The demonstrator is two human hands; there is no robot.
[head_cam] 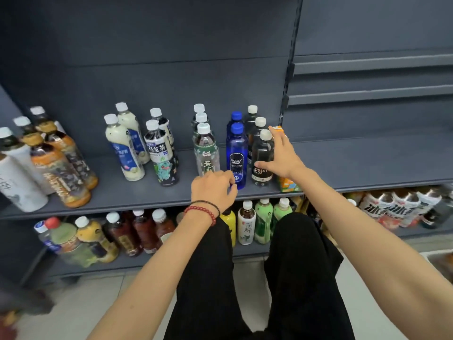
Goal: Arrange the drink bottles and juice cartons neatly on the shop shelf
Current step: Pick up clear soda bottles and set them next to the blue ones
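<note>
Drink bottles stand in rows on the grey shelf (117,195). My right hand (282,155) lies with straight fingers against an orange juice carton (288,186) at the shelf's right end, and its thumb touches the front black Forest Soda bottle (262,153). Most of the carton is hidden behind that hand. My left hand (213,190) is curled at the shelf's front edge, by the foot of the blue Bolsa Soda bottle (236,153) and the clear tea bottle (207,148), with nothing visible in it.
Milky white bottles (122,148) and oolong tea bottles (159,153) stand left of centre. Brown-orange tea bottles (61,168) and a white bottle (17,182) fill the far left. The lower shelf holds several more bottles (246,222). Bare shelving (367,153) runs to the right.
</note>
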